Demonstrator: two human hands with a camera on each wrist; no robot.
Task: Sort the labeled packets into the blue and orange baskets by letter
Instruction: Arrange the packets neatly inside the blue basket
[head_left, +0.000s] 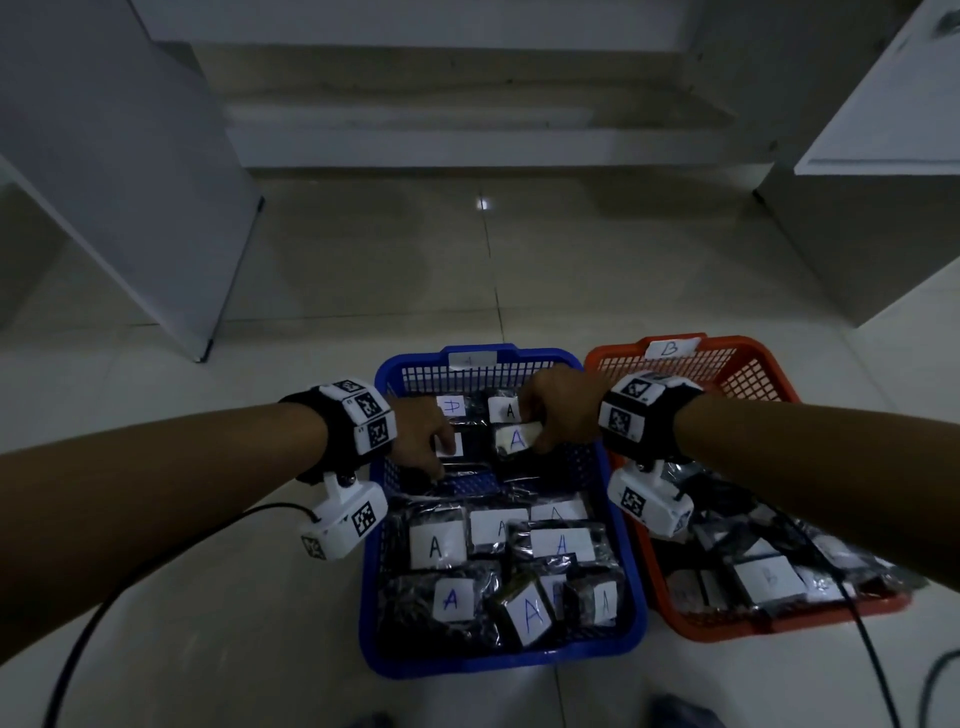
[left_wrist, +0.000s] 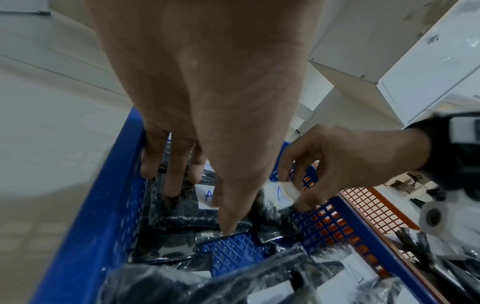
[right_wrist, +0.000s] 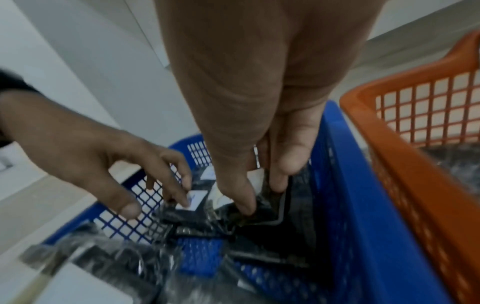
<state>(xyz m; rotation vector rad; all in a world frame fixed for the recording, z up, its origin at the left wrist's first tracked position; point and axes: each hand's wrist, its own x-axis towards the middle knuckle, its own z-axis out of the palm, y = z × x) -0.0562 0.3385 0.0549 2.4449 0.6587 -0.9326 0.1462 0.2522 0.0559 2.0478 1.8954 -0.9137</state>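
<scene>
Now both my hands are reaching into the far end of the blue basket. My right hand is pinching a packet with a white label that says A. My thumb is under it and my other fingers are curling over the top, and I am holding it just above the other packets at the far end of the blue basket. My left hand is pointing down next to it. Its fingers are straight and a little spread, and the tips are touching the black packets lying in the blue basket. They are not holding anything.

The near end of the blue basket is full of packets with A labels, all lying flat or leaning on each other. A bare bit of the blue mesh floor is showing in the middle.

The orange basket is sitting right beside the blue basket, on its right, and their sides are touching. It has a B card on its far rim and a B packet inside. Both baskets are sitting on the tiled floor.
</scene>
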